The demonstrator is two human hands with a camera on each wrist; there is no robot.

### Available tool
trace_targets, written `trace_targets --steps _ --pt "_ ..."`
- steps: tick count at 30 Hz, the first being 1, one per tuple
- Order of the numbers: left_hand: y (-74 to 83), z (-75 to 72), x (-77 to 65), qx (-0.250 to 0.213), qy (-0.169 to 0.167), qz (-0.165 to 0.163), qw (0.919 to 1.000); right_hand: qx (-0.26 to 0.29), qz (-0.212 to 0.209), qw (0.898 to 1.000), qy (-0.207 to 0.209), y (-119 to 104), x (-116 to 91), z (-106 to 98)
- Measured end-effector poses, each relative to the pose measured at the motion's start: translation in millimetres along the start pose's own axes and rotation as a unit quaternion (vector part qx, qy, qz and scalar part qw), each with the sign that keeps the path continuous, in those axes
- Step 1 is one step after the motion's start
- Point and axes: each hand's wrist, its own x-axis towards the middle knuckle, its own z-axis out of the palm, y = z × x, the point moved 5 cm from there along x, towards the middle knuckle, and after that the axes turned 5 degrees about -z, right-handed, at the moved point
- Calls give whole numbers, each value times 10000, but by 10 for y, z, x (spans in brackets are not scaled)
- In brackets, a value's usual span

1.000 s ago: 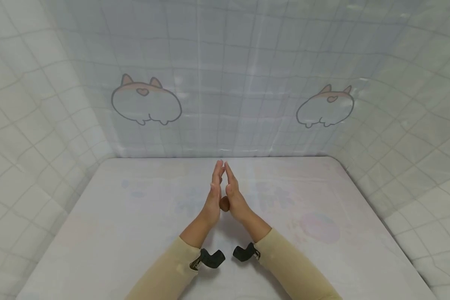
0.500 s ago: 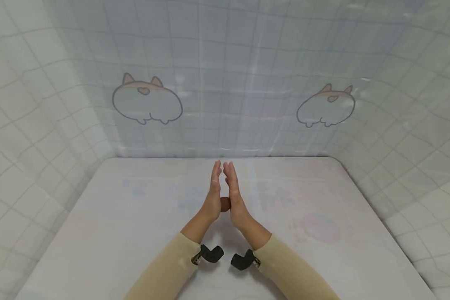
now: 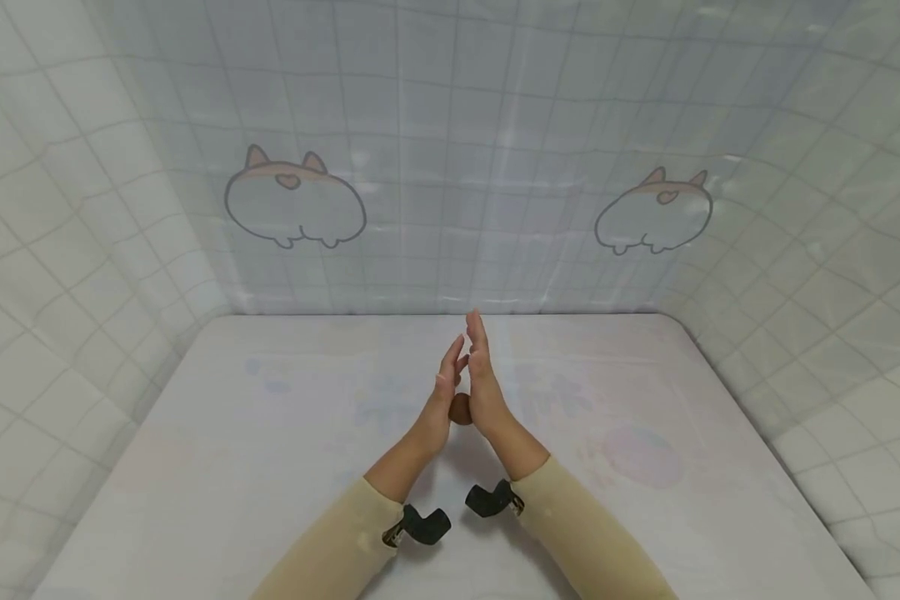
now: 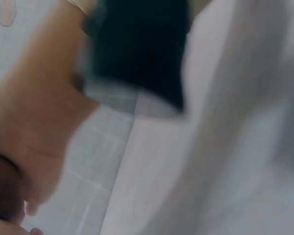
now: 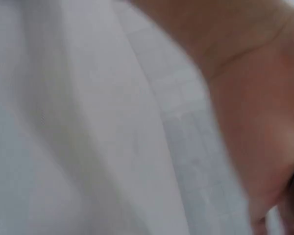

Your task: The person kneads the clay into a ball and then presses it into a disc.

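A small brown ball [image 3: 461, 409] sits between my two palms, over the middle of the table. My left hand [image 3: 437, 408] presses it from the left, fingers straight and pointing away from me. From the other side my right hand [image 3: 487, 392] presses, its fingers straight too and reaching farther forward than the left ones. The palms lean together at the fingertips and stand apart at the wrists. In the left wrist view the ball [image 4: 5, 191] shows dark at the lower left edge, partly covered by the hands.
A pale, faintly patterned cloth covers the table [image 3: 270, 467]. Behind it hangs a grid-patterned curtain [image 3: 450, 183] with cartoon animals, and similar sheets rise at both sides. Black wrist mounts [image 3: 426, 526] stick inward from both sleeves.
The hands slide against each other with the ball between them: the right has moved forward, the left slightly back. Both hands and the ball have shifted a little to the right.
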Motion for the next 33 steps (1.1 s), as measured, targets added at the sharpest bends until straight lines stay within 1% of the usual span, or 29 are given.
trace_targets --steps 3,6,9,11,14,17,19,21,23,25,27,29,31,33 --pt "35 0 12 -211 54 217 9995 -210 121 9996 -145 66 5 -10" --pt "80 -17 18 -339 178 345 9987 -430 213 9986 -208 115 7 -17" --pt "127 -53 26 -455 368 520 9969 -503 413 9974 -296 168 -11 -2" --pt "158 -86 33 -543 514 661 9950 -469 478 9968 -435 203 -32 28" --pt "198 -136 47 -582 714 855 9921 -464 330 9959 -706 228 -78 96" --pt "212 -172 65 -633 809 938 9903 -438 -50 9949 -903 204 -135 163" --pt "210 -187 78 -667 850 878 9903 -333 -329 9944 -950 161 -165 201" --pt "189 -201 89 -589 921 745 9912 -72 -518 9941 -955 114 -188 233" --pt "163 -217 96 -391 1031 637 9919 173 -771 9923 -957 48 -204 262" --pt "130 -241 105 -88 1145 549 9919 384 -941 9905 -925 -22 -214 278" --pt "95 -269 113 193 1252 495 9907 537 -1082 9892 -832 -95 -220 279" --pt "60 -292 123 386 1290 420 9900 598 -1186 9887 -689 -168 -212 261" --pt "20 -297 127 465 1283 278 9903 650 -1256 9886 -521 -224 -191 233" --pt "-16 -281 119 567 1193 143 9911 658 -1294 9887 -372 -270 -159 203"
